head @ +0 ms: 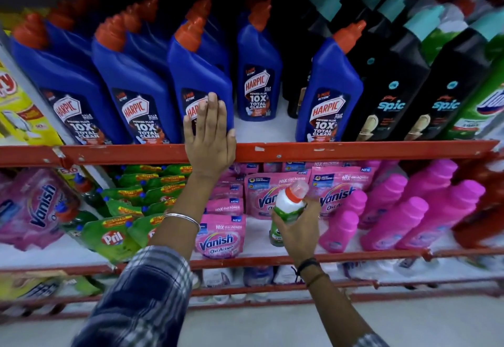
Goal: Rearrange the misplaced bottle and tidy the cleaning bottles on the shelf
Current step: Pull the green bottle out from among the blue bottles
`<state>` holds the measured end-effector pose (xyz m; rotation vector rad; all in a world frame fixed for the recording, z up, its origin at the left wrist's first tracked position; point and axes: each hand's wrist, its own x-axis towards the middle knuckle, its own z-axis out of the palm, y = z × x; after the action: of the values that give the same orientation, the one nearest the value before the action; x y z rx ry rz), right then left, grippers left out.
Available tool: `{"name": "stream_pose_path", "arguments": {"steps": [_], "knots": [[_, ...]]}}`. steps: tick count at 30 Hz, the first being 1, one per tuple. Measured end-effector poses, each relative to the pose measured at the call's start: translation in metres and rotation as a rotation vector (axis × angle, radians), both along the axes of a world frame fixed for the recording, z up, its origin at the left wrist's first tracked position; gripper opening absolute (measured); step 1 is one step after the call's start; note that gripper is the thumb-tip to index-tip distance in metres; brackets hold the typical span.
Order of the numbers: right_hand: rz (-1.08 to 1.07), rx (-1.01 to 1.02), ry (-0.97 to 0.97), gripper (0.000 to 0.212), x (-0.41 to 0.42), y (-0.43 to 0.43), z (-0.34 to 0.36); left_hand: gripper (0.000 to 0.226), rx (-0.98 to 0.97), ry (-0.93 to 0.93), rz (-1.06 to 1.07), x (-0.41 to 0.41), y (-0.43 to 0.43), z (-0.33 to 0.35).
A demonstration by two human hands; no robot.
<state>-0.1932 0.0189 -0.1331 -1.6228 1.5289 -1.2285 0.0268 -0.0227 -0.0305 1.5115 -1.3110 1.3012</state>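
Blue Harpic bottles with orange caps stand in rows on the upper shelf [354, 148]. My left hand [208, 135] lies flat, fingers together, against the front of the third Harpic bottle [199, 73]. To its right is a gap, with one Harpic bottle [257, 73] set further back. Another Harpic bottle [328, 87] stands at the front, next to the black Spic bottles [390, 82]. My right hand [298, 225] grips a small white and green bottle [289, 203] with a red-ringed cap, held in front of the lower shelf.
Green Domex bottles [480, 95] stand at the upper right. The lower shelf holds pink Vanish pouches [219, 237], green Pril pouches [114, 234] and pink Vanish bottles [395, 221]. A red rail [381, 256] edges that shelf. More goods sit below.
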Motion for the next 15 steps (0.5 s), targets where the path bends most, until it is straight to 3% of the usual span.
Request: {"name": "stream_pose_path", "arguments": {"steps": [12,15], "knots": [[-0.011,0.001,0.107,0.081,-0.001,-0.006,-0.017,0.065,-0.009,-0.019,-0.002,0.001,-0.001,-0.003],[-0.013,-0.029,0.168,0.095,-0.003,0.002,-0.013,0.064,-0.026,-0.020,-0.022,0.001,0.000,-0.003]]}}
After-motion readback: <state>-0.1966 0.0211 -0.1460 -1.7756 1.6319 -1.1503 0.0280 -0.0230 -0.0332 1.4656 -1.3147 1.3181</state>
